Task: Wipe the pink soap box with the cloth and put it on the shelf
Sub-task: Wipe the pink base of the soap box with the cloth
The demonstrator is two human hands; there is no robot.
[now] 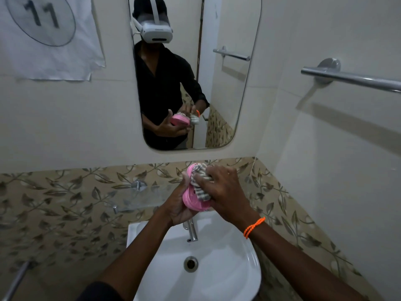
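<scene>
The pink soap box (191, 200) is tilted on its edge above the sink, its flat side facing me. My left hand (176, 205) grips it from the left and from below. My right hand (221, 187), with an orange thread at its wrist, presses a grey-and-white striped cloth (200, 183) against the box's upper right part. The cloth hides part of the box. A glass shelf (138, 197) is fixed to the leaf-patterned wall, just left of my hands.
A white sink (217, 270) with a chrome tap (192, 232) lies below my hands. A mirror (225, 88) hangs above. A steel towel bar (351, 78) sticks out of the right wall. A paper sheet marked 11 (47, 35) hangs top left.
</scene>
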